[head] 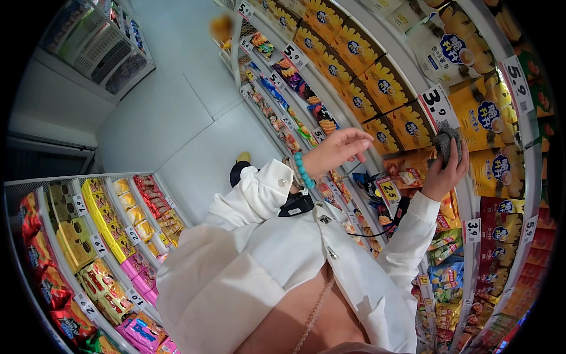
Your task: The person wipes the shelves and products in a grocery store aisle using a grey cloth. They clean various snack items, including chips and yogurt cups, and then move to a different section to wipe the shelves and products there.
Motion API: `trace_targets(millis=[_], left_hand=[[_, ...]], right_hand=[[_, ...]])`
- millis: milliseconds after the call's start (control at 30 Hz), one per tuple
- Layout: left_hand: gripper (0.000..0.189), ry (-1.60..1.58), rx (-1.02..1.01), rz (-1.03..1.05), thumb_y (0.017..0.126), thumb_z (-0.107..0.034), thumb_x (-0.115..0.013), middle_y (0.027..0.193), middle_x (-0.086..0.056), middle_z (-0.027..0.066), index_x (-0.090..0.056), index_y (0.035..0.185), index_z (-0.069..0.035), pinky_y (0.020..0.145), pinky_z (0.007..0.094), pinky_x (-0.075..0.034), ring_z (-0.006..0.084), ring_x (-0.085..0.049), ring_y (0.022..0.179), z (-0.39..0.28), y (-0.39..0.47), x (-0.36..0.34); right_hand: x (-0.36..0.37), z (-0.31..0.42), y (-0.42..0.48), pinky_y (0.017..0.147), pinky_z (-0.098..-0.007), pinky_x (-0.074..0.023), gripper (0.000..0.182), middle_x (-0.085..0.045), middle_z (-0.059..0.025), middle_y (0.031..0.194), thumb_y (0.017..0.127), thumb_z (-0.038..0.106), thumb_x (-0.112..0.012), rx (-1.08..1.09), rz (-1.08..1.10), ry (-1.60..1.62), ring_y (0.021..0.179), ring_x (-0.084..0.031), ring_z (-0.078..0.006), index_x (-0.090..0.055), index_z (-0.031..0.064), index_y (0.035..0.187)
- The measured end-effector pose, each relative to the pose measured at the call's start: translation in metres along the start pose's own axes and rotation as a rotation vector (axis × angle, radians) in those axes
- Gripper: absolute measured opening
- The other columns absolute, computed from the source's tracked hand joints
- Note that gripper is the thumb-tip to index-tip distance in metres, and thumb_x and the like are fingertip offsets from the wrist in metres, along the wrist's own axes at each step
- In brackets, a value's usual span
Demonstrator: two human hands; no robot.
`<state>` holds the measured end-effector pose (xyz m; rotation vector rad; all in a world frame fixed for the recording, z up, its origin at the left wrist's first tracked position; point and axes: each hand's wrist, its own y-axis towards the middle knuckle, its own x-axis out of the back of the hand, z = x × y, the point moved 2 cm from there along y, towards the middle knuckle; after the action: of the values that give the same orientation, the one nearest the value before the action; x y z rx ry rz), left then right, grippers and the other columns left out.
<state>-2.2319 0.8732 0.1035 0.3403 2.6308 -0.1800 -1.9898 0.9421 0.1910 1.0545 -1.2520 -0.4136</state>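
My right hand [445,170] is closed on a crumpled grey cloth [445,140]. The cloth touches the shelf edge at the lower end of a white price tag [435,105]. Yellow snack packs stand on the shelf right beside those fingers. My left hand [338,149], with turquoise beads [300,166] at its wrist, is held in front of a lower shelf of the same rack. Its fingers are loosely bent and apart, and nothing is in them. Brown-and-yellow snack boxes [384,86] stand in rows beyond it.
Shelves of bagged snacks [446,256] run down the right side. A second rack [110,230] of packaged sweets and biscuits stands at lower left. Pale floor tiles [181,115] lie between. A white mesh-sided rack [115,53] is at upper left. A dark cable [369,236] crosses near my right sleeve.
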Motion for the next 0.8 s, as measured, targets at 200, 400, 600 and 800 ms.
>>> trace_targets(millis=[200, 400, 600, 800], left_hand=[[0.03, -0.012, -0.006, 0.011, 0.096, -0.024, -0.052, 0.108, -0.061, 0.0046, -0.056, 0.119, -0.005, 0.082, 0.027, -0.047, 0.0113, -0.06, 0.089, -0.037, 0.008, 0.081], [0.027, -0.052, -0.076, -0.185, 0.097, -0.024, -0.05, 0.106, -0.062, 0.0045, -0.058, 0.116, -0.006, 0.083, 0.0275, -0.048, 0.0116, -0.061, 0.087, -0.095, -0.003, 0.199], [0.027, -0.061, -0.029, -0.312, 0.097, -0.025, -0.05, 0.105, -0.063, 0.0045, -0.057, 0.115, -0.007, 0.077, 0.0265, -0.049, 0.0111, -0.061, 0.085, -0.124, -0.007, 0.287], [0.028, -0.028, -0.047, -0.325, 0.097, -0.025, -0.049, 0.104, -0.063, 0.0047, -0.057, 0.116, -0.006, 0.079, 0.0276, -0.049, 0.011, -0.061, 0.084, -0.144, -0.007, 0.333]], right_hand=[[-0.036, 0.087, 0.041, 0.097, -0.0415, -0.0421, 0.047, -0.053, -0.0101, 0.128, 0.071, -0.006, -0.06, 0.042, -0.114, -0.082, 0.118, -0.047, -0.0317, -0.065, 0.0112, 0.115], [-0.125, 0.144, 0.079, 0.097, -0.0401, -0.0422, 0.052, -0.054, -0.0079, 0.127, 0.067, -0.004, -0.065, 0.036, 0.022, -0.159, 0.117, -0.047, -0.0311, -0.063, 0.0137, 0.116], [-0.155, 0.179, 0.102, 0.097, -0.0394, -0.0417, 0.052, -0.053, -0.0077, 0.127, 0.067, -0.005, -0.065, -0.039, 0.001, -0.198, 0.118, -0.046, -0.031, -0.063, 0.0122, 0.116], [-0.202, 0.218, 0.123, 0.097, -0.0401, -0.0407, 0.053, -0.053, -0.0072, 0.128, 0.067, -0.005, -0.063, -0.045, -0.045, -0.137, 0.117, -0.046, -0.031, -0.063, 0.0128, 0.117]])
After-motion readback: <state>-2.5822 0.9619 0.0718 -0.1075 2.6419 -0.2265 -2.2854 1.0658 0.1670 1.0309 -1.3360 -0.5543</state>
